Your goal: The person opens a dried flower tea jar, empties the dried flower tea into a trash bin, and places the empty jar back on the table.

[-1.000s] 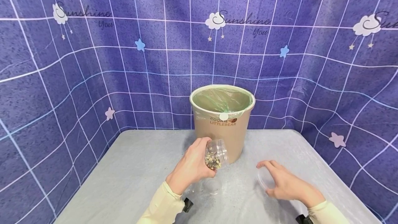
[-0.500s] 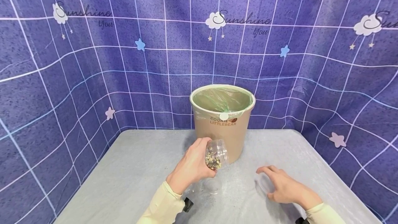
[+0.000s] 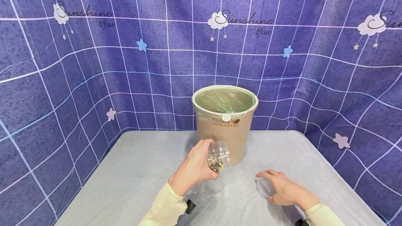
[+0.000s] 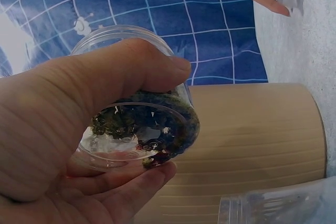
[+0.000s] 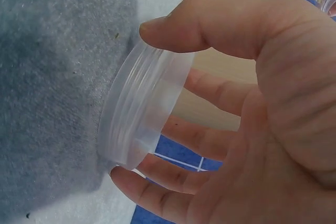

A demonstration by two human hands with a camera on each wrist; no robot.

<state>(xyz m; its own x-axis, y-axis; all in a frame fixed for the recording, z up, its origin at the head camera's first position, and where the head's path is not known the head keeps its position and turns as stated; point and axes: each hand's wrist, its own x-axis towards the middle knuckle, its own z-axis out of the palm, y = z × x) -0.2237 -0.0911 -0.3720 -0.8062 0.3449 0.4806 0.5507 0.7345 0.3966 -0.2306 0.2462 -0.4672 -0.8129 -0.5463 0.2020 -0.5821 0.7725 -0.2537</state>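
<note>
In the head view my left hand point(image 3: 191, 166) grips a clear plastic jar point(image 3: 218, 153), tilted on its side with its mouth to the right. Dried flower bits or herbs point(image 4: 142, 124) lie in the jar, thumb on one side and fingers on the other. Low over the table at the right, my right hand point(image 3: 284, 189) holds a clear round lid point(image 5: 144, 106) by its edge, between thumb and fingers. The lid's lower rim is at or near the tabletop; contact cannot be told. Another clear container point(image 3: 215, 188) stands below the tilted jar.
Behind the jar stands a beige bin point(image 3: 242, 138) lined with a green plastic bag point(image 3: 224, 100). Small crumbs dot the grey table point(image 3: 141, 170). A purple gridded cloth point(image 3: 176, 58) hangs around the back and sides.
My right hand has moved slightly down and to the left with the lid, which has turned to show more of its face. The left hand and tilted jar have stayed nearly still.
</note>
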